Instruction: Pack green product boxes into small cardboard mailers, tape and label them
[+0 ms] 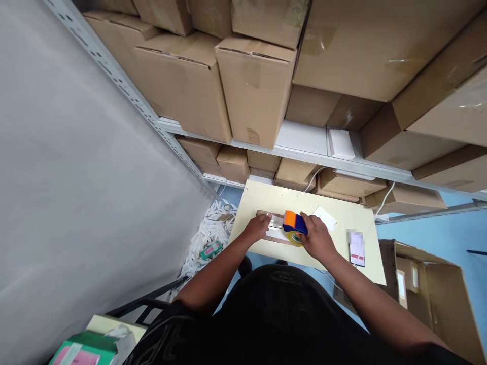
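Observation:
My right hand point(318, 237) is wrapped around an orange and blue tape dispenser point(289, 219) with a yellow-edged roll of tape. Beneath the dispenser lies a small, flat cardboard box point(282, 240) with a white area on its upper face. A shiny clear strip of packing tape point(275, 222) runs along the box between the dispenser and my left hand point(259, 228). My left hand is closed on the box's left end, its thumb near the tape. Whether it also grips the tape, I cannot tell. The dispenser covers the right part of the box.
On the pale table point(258, 195) are a white paper point(324, 217) and a phone point(356, 249) with a white cable. Shelves of cardboard boxes point(254, 91) stand behind. An open carton point(449, 289) is at right; white scraps point(201, 243) cover the floor at left.

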The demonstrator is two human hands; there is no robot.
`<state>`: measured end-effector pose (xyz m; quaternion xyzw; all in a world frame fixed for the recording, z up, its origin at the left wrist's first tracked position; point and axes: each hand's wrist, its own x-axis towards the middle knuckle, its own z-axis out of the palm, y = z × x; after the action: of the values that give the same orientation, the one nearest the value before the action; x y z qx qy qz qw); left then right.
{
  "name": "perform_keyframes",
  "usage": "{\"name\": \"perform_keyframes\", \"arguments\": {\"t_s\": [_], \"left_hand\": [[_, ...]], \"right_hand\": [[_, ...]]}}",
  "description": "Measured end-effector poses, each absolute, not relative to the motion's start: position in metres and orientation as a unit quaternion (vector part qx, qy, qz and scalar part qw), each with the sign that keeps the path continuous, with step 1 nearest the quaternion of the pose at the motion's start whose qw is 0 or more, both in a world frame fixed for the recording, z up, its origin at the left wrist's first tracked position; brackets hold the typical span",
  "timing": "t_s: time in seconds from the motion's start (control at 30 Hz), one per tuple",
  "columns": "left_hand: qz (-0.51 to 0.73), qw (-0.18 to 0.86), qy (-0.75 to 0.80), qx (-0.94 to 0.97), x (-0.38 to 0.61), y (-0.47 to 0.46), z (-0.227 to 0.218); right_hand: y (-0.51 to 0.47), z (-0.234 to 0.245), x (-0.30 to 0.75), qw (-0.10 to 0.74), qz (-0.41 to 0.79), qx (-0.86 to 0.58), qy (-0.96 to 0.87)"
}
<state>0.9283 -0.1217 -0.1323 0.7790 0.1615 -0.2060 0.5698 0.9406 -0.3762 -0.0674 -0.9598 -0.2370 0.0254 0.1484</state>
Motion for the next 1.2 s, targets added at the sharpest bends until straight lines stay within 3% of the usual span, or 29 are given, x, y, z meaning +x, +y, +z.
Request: {"name": "perform_keyframes", "arguments": {"t_s": [0.17, 0.4, 0.63, 0.93, 1.2], "left_hand": [[-0.209, 0.686, 0.21, 0.665, 0.922, -0.12, -0.129], [-0.176, 0.762, 0.247, 0.573, 0.917, -0.119, -0.136], [-0.128, 0.675, 0.225, 0.691, 0.918, -0.109, -0.144], [-0.045, 0.469, 0.211, 0.856, 0.909, -0.033, -0.176], [-0.104, 0.427, 0.186, 0.879, 0.899, -0.062, -0.216]], "right_hand": [[-0.327, -0.078, 0.942, 0.049, 0.012, -0.957, -0.287], [-0.316, -0.081, 0.938, -0.001, 0.015, -0.956, -0.293], [-0.305, -0.064, 0.951, -0.071, 0.079, -0.931, -0.35], [-0.332, -0.056, 0.966, -0.102, 0.106, -0.918, -0.367], [-0.339, -0.063, 0.96, -0.092, 0.093, -0.918, -0.374]]}}
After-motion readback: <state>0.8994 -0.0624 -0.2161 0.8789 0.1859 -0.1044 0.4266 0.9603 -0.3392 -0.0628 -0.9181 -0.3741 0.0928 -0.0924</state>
